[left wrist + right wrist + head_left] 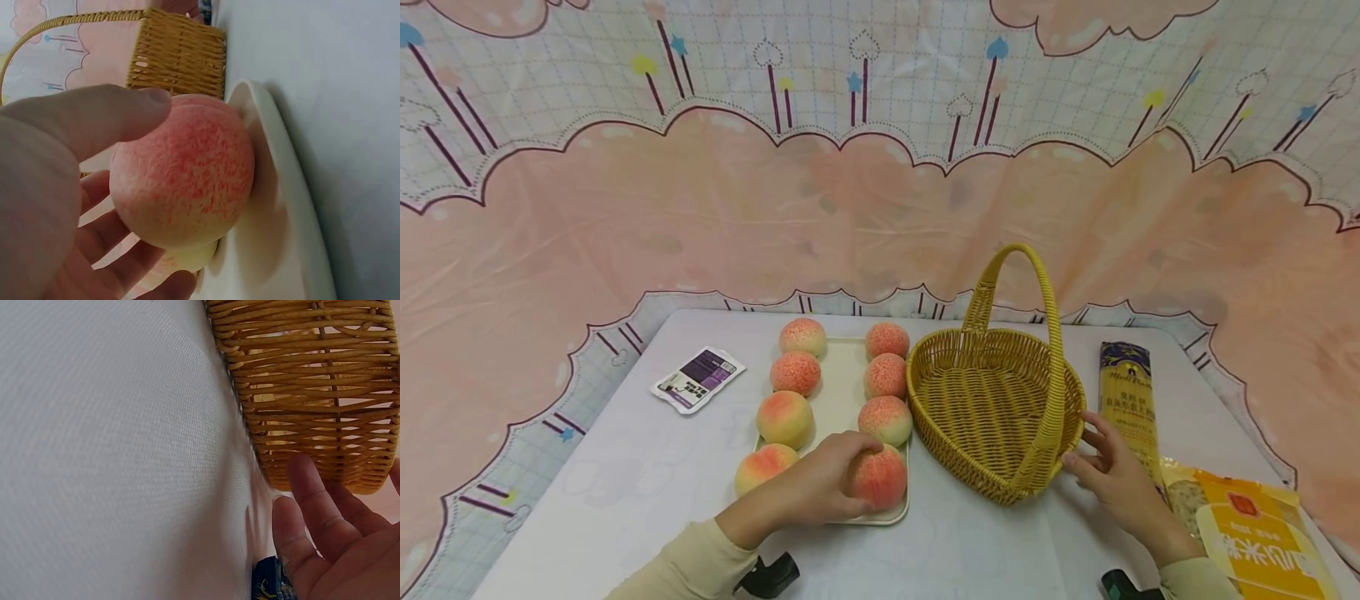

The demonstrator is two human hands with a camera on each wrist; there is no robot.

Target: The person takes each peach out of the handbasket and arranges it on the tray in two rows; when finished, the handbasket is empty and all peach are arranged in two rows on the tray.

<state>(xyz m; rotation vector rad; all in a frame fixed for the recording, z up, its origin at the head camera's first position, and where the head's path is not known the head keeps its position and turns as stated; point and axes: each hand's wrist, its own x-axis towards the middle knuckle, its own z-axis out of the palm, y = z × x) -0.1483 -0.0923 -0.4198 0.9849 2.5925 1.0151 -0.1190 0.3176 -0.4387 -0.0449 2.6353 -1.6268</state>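
My left hand (820, 483) grips a red-and-cream peach (881, 478) at the front right of a cream tray (841, 379). In the left wrist view the thumb lies over its top and the fingers curve round the far side. Several more peaches (784, 419) stand in two rows along the tray's sides. Right of the tray is a heart-shaped yellow wicker basket (951, 460) with a tall handle and nothing inside. My right hand (1120, 487) has its fingers extended, with the fingertips right at the basket's right side; the right wrist view shows them against the weave.
A yellow pack with a blue top (1126, 392) lies right of the basket. Nearer, a yellow-and-white food bag (1255, 533) sits by the right edge. A small white-and-purple packet (698, 380) lies left of the tray. A patterned cloth (850, 217) hangs behind the table.
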